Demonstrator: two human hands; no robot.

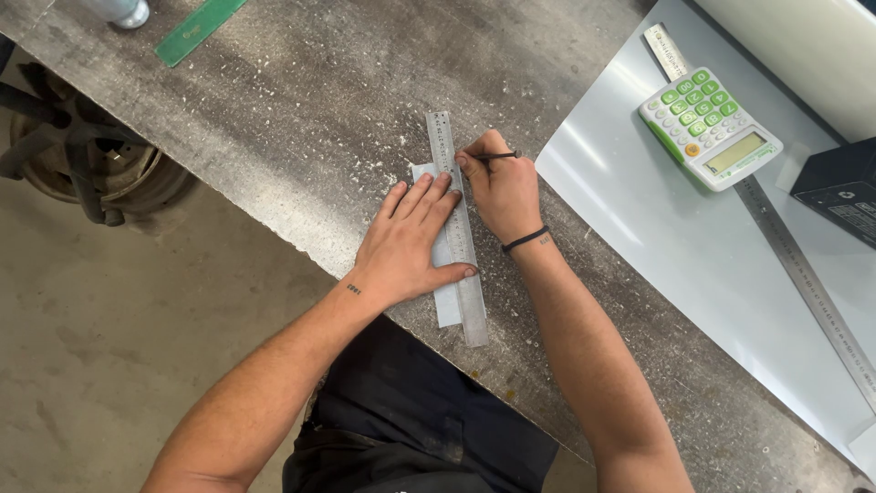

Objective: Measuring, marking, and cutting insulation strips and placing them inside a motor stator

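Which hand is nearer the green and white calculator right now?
Right. The right hand marks along the short steel ruler, on the calculator side; the left hand presses beyond the ruler.

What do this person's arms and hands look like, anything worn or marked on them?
Both forearms are bare, with no sleeves or gloves. The right hand has a thin black band around its wrist. The left hand has a small dark marking on the wrist. No rings or watch show.
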